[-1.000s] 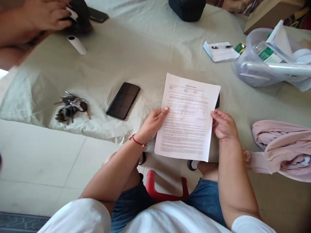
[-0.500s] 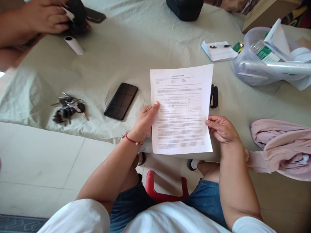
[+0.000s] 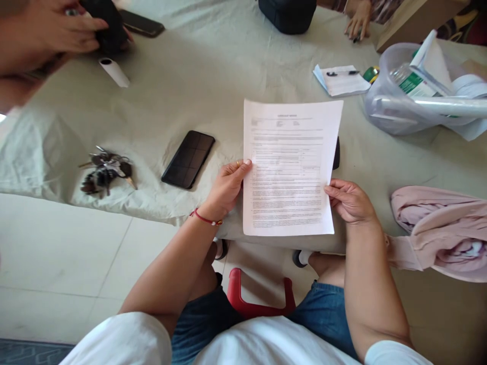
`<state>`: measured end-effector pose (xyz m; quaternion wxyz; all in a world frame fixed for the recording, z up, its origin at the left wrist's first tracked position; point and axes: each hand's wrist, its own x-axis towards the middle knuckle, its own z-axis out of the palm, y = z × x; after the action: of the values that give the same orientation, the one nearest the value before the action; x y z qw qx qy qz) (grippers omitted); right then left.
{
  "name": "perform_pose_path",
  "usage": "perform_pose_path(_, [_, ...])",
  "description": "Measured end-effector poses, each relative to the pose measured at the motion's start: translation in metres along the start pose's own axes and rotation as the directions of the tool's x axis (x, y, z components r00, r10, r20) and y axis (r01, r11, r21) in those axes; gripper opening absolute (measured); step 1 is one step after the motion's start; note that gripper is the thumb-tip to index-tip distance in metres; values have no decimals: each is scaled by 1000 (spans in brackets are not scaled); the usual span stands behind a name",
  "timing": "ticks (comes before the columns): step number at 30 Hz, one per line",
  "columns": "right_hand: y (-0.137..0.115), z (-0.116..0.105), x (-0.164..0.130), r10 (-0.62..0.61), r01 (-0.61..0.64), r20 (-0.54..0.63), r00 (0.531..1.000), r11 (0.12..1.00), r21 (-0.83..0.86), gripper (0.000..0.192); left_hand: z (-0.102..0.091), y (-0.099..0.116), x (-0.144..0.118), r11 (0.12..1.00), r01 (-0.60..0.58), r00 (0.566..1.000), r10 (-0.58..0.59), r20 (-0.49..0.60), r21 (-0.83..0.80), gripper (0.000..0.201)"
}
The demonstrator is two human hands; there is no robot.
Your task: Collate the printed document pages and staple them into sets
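A printed sheet of paper (image 3: 289,172) is held up over the table's near edge, its text facing me. My left hand (image 3: 228,187) pinches its left edge, thumb on the front; a red bracelet (image 3: 207,219) circles that wrist. On the opposite edge, lower down, my right hand (image 3: 348,200) grips the sheet between thumb and fingers. Whether there is one sheet or more I cannot tell. Behind the paper's right edge a black object (image 3: 336,153) is mostly hidden. To the left of my left hand lies a dark smartphone (image 3: 188,159), with a bunch of keys (image 3: 106,171) farther left.
Another person's hands (image 3: 72,33) hold a black object near a paper roll (image 3: 114,72). A further hand (image 3: 358,23) rests at the back. A notepad with a pen (image 3: 344,81), a plastic tub (image 3: 388,111), a black case (image 3: 287,15) and pink cloth (image 3: 437,223) are around.
The sheet has shifted right and tilted, still between both my hands, and now covers more of the black object. A person's hand has appeared at the back right.
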<state>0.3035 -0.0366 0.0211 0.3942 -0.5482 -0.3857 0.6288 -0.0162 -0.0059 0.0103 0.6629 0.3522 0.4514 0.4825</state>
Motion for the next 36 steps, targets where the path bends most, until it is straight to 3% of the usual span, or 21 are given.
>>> perform_pose_path(4, [2,2,1,-11,11,-6,1000,999,-42,41,-2,-7,9,996,-52,993,59,-102,66,44])
perform_pose_path(9, [7,-1,1,38,-32,70,997,996,-80,38,0,-11,16,991,-118,974,127,-185,60,44])
perform_pose_path(12, [9,-3,2,52,-49,57,997,997,-56,39,5,-13,15,988,-135,973,146,-177,75,46])
perform_pose_path(18, [11,0,9,-29,43,-167,986,996,78,45,16,-16,6,994,-74,992,81,-96,75,49])
perform_pose_path(25, [6,-2,3,-71,92,-178,981,989,112,41,23,-18,6,999,-24,1000,23,-10,-21,53])
perform_pose_path(36, [9,-2,-1,-10,29,-181,983,994,103,42,25,-22,9,996,-92,989,90,-119,-5,46])
